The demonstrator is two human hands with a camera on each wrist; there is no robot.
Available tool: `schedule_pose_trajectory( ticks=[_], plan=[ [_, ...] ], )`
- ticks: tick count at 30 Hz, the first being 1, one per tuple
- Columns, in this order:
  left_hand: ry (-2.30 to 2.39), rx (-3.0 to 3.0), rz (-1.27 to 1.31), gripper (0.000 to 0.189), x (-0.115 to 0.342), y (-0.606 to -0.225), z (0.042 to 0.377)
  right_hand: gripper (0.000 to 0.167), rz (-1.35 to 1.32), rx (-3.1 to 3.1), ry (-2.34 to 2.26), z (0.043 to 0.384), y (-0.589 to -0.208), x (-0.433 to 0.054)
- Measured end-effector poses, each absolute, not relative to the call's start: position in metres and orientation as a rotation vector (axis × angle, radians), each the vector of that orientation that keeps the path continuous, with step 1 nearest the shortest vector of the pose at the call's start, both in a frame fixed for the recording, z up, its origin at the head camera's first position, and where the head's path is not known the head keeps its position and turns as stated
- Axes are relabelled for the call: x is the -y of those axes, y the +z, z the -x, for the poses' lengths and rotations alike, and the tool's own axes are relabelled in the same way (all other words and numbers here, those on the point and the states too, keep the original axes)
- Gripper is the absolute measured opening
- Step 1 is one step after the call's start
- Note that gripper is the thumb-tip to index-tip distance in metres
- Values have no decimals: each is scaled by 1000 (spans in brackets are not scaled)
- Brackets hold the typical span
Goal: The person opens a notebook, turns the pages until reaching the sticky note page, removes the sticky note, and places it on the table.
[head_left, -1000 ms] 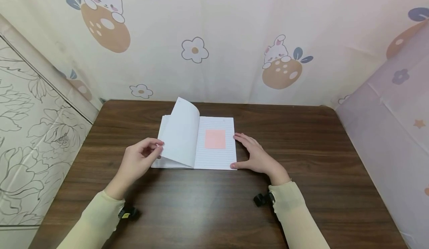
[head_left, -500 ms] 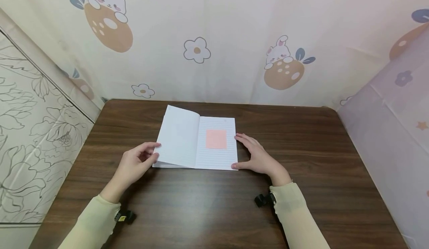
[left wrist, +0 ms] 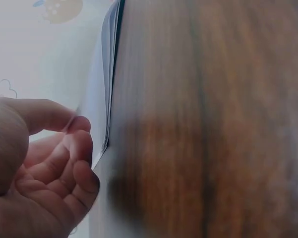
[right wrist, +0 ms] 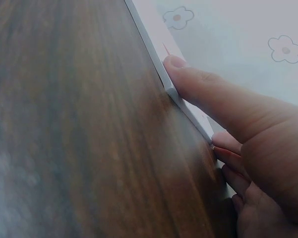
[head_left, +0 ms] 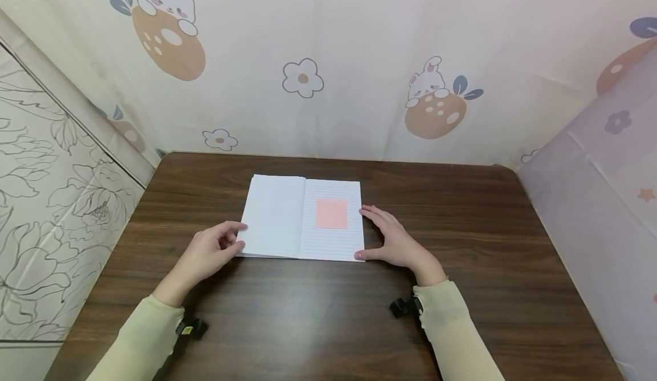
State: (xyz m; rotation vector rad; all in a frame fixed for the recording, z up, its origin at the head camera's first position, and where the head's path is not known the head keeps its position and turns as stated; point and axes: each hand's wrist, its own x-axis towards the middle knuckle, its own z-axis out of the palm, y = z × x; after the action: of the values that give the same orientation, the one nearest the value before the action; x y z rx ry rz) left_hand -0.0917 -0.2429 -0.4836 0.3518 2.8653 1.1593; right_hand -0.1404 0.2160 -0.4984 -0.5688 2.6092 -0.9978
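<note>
An open notebook [head_left: 328, 244] lies flat on the dark wooden table. Its left page [head_left: 274, 215] looks blank, and a pink sticky note [head_left: 331, 214] sits on its lined right page. At the left edge, my left hand [head_left: 213, 247] touches the page with index fingertip and thumb apart; in the left wrist view, that hand's other fingers [left wrist: 82, 176] curl loosely beside the page edges [left wrist: 106, 84]. My right hand [head_left: 397, 244] rests against the right edge, thumb near the lower corner. In the right wrist view its thumb [right wrist: 203, 87] lies on top of the notebook's edge.
The brown table [head_left: 328, 324] extends in front of the notebook and to both sides. A patterned curtain [head_left: 359, 84] hangs along its back edge, with a flower-drawn panel [head_left: 67, 198] at the left. Small black cameras [head_left: 192, 328] sit at the wrists.
The lifted page has come down flat onto the left side of the notebook. My left hand has followed it slightly left and down; my right hand has stayed at the right edge.
</note>
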Motion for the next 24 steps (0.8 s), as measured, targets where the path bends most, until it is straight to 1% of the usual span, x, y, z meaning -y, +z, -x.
schedule_pose_trajectory(
  ticks=[5, 13, 24],
  plan=[
    [1087, -2842, -350, 31, 244, -484, 94, 110, 567, -2607, -999, 140, -498, -216],
    [976, -2809, -342, 36, 241, -479, 97, 109, 567, -2608, -990, 140, -497, -215],
    [941, -2823, -311, 38, 241, -477, 97, 109, 572, -2612, -990, 141, -497, -215]
  ],
)
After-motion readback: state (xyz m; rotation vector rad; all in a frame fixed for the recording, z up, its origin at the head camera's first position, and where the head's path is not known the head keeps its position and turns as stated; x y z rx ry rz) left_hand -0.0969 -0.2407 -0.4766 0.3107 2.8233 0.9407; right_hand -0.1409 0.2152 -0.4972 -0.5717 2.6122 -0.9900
